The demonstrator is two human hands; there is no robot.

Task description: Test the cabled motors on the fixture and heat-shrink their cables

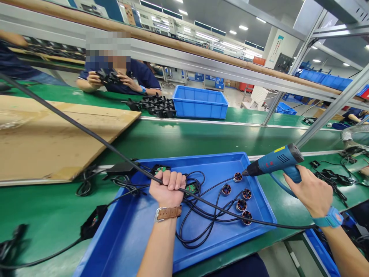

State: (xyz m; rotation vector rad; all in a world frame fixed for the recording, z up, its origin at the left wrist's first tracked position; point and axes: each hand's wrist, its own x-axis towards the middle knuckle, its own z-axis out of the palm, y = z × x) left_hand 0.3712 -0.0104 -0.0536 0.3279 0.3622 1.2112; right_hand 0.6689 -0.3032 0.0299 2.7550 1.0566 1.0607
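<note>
My left hand [168,187] is closed in a fist round a thick black cable [221,209], which crosses the view from upper left to lower right. In my right hand [313,190] is the handle of a blue heat gun [275,159]. Its dark nozzle points left, close to the topmost of several small round motors [238,177]. These motors lie at the right side of a shallow blue tray [121,231], with black leads coiled in its middle. Partly hidden by my left hand is a small green circuit board [191,188].
A large cardboard sheet [52,134] lies at the left. A black cable-mounted part [93,222] rests over the tray's left edge. Across the bench, a person [118,79] handles black parts beside a blue bin [200,103]. A metal frame post [331,105] slants at the right.
</note>
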